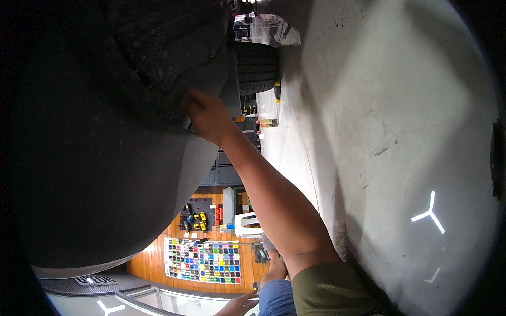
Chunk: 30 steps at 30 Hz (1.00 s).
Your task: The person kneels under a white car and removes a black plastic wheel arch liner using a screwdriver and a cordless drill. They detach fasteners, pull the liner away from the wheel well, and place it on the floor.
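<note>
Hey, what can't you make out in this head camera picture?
All in the head view:
What the right hand touches: lost in deep shadow and partly behind the hand itself.
The dark object at far right: cut off by the picture's dark rim.
The small yellow tools: too small to tell their exact kinds.

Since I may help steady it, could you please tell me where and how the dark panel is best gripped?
Probably by the edge near the outstretched hand, coming from the floor side: the dark panel curves broadly and smoothly, offering little purchase, whereas that edge has open space beyond it.
</note>
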### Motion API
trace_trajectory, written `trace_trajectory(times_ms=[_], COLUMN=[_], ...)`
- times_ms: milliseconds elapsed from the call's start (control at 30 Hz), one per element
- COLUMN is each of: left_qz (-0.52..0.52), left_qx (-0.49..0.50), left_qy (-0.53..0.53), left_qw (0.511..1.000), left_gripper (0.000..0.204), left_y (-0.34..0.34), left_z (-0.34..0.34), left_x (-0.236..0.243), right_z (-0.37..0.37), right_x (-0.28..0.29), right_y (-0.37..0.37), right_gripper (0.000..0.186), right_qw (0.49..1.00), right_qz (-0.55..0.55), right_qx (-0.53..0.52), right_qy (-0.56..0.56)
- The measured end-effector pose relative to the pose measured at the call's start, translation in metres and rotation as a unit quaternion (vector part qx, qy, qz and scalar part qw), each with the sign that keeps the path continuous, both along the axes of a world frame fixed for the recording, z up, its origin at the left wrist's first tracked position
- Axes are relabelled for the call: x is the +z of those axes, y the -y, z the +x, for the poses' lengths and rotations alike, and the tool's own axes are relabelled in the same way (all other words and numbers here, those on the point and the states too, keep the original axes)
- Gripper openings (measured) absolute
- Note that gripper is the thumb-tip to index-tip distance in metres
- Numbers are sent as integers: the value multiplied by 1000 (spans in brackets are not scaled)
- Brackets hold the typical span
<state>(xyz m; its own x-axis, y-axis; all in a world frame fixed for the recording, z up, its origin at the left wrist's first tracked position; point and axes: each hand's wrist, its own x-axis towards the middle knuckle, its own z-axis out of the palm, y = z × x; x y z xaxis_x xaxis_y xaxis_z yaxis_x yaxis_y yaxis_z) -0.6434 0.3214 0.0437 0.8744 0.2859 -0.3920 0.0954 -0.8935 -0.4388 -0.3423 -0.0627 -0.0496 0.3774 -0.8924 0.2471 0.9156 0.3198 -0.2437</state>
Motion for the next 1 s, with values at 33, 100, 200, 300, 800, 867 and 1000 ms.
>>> trace_trajectory(times_ms=[33,100,200,300,800,867,1000], left_qz=[-24,-35,-77,-59,16,5,-15], left_qx=[1,19,36,40,90,65,50], left_qy=[2,-1,16,8,-51,-28,9], left_qw=[1000,999,996,997,995,997,999], left_gripper=[49,50,50,49,60,57,51], left_y=[-3,4,2,-5,-18,-24,-4], left_z=[3,7,6,8,-19,-28,-34], left_x=[-4,-13,-14,-6,-8,-6,-9], right_z=[6,3,3,2,39,30,22], right_x=[2,-3,-4,-10,-3,-2,-13], right_y=[1,1,6,12,20,21,17], right_gripper=[22,22,25,26,30,30,34], right_qw=[999,1000,998,997,953,958,961], right_qz=[-23,-18,-65,-76,-280,-270,-273], right_qx=[-46,-3,1,-6,20,26,-11], right_qy=[-16,23,25,16,-111,-87,-51])
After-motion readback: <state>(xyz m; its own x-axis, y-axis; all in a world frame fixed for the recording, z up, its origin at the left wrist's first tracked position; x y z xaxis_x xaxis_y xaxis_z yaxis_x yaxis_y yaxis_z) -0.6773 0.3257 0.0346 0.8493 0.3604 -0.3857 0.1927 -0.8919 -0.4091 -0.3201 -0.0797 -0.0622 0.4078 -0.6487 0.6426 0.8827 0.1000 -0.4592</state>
